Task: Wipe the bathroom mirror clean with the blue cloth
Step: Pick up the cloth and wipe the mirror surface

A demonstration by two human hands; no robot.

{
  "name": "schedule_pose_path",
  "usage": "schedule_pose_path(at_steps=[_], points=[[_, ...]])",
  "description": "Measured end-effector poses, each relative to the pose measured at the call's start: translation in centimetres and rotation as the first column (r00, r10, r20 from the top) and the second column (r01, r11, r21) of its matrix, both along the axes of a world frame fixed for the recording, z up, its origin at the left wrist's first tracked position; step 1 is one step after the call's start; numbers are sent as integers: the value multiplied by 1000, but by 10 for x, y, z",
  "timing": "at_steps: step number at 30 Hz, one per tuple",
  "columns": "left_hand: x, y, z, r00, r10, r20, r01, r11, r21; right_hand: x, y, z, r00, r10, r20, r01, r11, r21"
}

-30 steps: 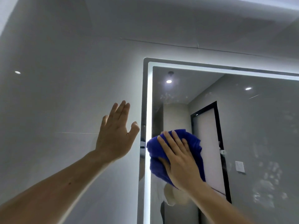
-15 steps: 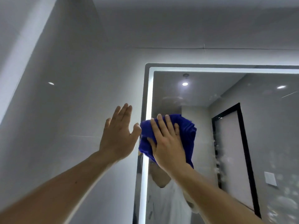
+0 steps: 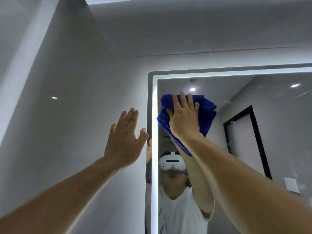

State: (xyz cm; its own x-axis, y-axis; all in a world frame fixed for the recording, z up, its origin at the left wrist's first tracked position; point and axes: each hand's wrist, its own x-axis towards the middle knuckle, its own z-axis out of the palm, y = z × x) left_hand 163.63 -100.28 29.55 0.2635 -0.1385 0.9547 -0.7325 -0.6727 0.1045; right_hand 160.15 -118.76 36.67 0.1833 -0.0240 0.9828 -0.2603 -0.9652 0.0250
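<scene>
The bathroom mirror (image 3: 253, 149) has a lit white strip along its left and top edges. My right hand (image 3: 184, 117) presses a bunched blue cloth (image 3: 206, 114) flat against the glass near the mirror's upper left corner, palm on the cloth and fingers pointing up. My left hand (image 3: 125, 139) rests flat on the grey wall just left of the mirror frame, fingers together and thumb spread, holding nothing. Faint smears show on the glass at the far right.
Glossy grey wall tiles (image 3: 67, 115) surround the mirror, and a ceiling line runs above. The mirror reflects a person in a white shirt with a headset, a black-framed door (image 3: 244, 141) and ceiling spotlights.
My right hand has slid the blue cloth up the glass toward the upper left corner. My view has tilted, showing more of the reflection. The left hand stays on the wall.
</scene>
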Motion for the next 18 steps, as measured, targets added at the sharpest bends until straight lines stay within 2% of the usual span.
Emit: schedule_pose_path(at_steps=[3,8,11,12,16,18], points=[[7,-3,4,1000,-22,-4,22,1000,12,9,7,-26,1000,19,-23,-22,992,-122],[9,-4,11,995,-96,-18,96,995,7,0,-5,-89,979,-8,-203,-61,940,-336],[10,-3,15,994,-112,-5,112,994,16,-10,-27,-74,970,-24,-240,-83,901,-425],[10,-2,18,993,-115,-6,115,993,18,-11,-30,-60,979,1,-205,-85,913,-399],[14,4,27,996,-84,-30,84,996,22,-10,-23,11,997,50,52,-45,994,-100],[16,6,31,997,-71,-26,72,997,27,-4,-10,40,995,27,94,-25,1000,-18]])
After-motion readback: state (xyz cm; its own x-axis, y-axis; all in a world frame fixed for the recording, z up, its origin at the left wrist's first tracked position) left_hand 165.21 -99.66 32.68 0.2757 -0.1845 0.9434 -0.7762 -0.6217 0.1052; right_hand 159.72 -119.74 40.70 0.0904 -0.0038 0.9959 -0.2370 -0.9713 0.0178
